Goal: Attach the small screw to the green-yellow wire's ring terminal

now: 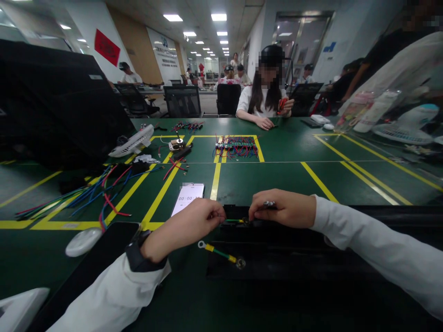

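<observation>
My left hand (207,216) pinches the left end of a short green-and-yellow wire (235,221) above a black panel (277,258). The wire's right end meets the panel at my right hand's fingertips; its fastening is too small to make out. My right hand (273,208) is closed, with a silver metal piece (269,204) showing between the fingers; its kind is hidden by the grip. Nearer me, a second green-and-yellow wire (223,253) lies with its right end on a round metal fastener (240,263) on the panel. Its ring terminal (201,245) points left, free.
A phone (188,196) showing a timer lies past my left hand. At left are loose coloured wires (93,189), a white round object (83,242) and a dark monitor (58,106). Small wired boards (238,146) sit farther back. A co-worker (266,92) sits opposite.
</observation>
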The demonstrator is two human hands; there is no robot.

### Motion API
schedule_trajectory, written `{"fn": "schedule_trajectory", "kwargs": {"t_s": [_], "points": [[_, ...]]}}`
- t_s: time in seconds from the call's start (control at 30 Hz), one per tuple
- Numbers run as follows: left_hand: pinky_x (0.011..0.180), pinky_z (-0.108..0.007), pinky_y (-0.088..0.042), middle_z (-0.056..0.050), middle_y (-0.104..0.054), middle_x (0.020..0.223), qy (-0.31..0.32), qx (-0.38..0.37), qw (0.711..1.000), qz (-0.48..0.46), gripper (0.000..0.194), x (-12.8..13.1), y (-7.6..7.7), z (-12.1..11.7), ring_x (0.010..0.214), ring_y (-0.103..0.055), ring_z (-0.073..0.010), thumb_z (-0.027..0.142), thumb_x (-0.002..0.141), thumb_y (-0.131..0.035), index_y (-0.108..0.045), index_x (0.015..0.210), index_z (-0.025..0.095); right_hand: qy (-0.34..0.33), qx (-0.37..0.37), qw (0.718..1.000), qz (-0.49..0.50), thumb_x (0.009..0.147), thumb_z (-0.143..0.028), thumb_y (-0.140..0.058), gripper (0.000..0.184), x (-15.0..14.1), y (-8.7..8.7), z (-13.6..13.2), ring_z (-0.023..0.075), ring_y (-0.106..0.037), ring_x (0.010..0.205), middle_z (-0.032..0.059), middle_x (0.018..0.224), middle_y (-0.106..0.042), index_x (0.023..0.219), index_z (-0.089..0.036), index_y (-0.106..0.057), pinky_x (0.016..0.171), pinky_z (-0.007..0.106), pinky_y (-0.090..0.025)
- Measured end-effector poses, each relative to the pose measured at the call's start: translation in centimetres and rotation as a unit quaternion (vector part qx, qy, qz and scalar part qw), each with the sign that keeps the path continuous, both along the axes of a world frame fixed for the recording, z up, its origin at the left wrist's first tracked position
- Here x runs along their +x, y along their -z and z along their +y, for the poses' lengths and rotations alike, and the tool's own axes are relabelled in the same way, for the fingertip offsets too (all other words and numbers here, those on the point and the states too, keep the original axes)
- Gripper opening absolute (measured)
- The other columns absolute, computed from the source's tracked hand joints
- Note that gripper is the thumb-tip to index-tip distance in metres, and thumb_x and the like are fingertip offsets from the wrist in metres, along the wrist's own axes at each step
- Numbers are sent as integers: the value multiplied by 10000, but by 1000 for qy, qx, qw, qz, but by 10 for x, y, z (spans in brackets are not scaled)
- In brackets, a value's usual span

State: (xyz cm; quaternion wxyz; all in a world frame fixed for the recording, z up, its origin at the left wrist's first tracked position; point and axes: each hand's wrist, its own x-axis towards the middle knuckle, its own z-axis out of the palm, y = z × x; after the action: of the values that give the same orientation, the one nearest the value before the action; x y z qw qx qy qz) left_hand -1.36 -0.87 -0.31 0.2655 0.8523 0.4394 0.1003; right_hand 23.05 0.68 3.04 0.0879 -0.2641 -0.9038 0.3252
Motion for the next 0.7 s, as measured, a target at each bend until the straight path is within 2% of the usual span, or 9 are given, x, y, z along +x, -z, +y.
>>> {"fn": "schedule_trajectory", "kwargs": {"t_s": [0.07, 0.13, 0.27, 0.47, 0.7], "points": [[506, -208, -335, 21, -611, 671, 0, 4, 1000, -4, 163, -1, 0, 0, 570, -524, -104, 204, 773, -459, -620, 796, 198, 12, -7, 1000, 13, 848, -187, -461, 165, 1, -3, 0, 129, -554, 795, 32, 852, -619, 894, -155, -616, 746, 249, -414], [510, -209, -337, 21, -613, 678, 1, 8, 1000, -6, 161, -1, 0, -1, 575, -526, -104, 201, 774, -460, -619, 796, 200, 53, -4, 998, 27, 860, -232, -449, 170, 3, -5, -1, 120, -553, 730, 28, 806, -616, 890, -149, -594, 690, 238, -420], [509, -212, -332, 20, -609, 667, 0, 6, 1000, -5, 158, -1, -1, -1, 573, -522, -106, 206, 777, -461, -619, 786, 196, 124, 34, 991, 31, 855, -318, -457, 196, 3, -1, -9, 110, -527, 622, 12, 710, -593, 865, -151, -559, 595, 227, -403], [499, -212, -328, 20, -608, 659, -4, 3, 1000, -6, 158, 0, 0, -2, 562, -521, -104, 219, 782, -466, -622, 799, 196, 131, 68, 989, -6, 851, -335, -457, 199, -1, 10, -20, 116, -526, 612, 15, 703, -597, 866, -169, -566, 576, 232, -379], [511, -211, -337, 19, -618, 673, -3, 8, 1000, -9, 153, 0, -1, -1, 581, -532, -105, 210, 778, -474, -626, 797, 199, 122, 59, 991, -20, 850, -297, -447, 182, -6, 14, -20, 121, -542, 633, 26, 727, -616, 880, -170, -575, 601, 237, -391]]}}
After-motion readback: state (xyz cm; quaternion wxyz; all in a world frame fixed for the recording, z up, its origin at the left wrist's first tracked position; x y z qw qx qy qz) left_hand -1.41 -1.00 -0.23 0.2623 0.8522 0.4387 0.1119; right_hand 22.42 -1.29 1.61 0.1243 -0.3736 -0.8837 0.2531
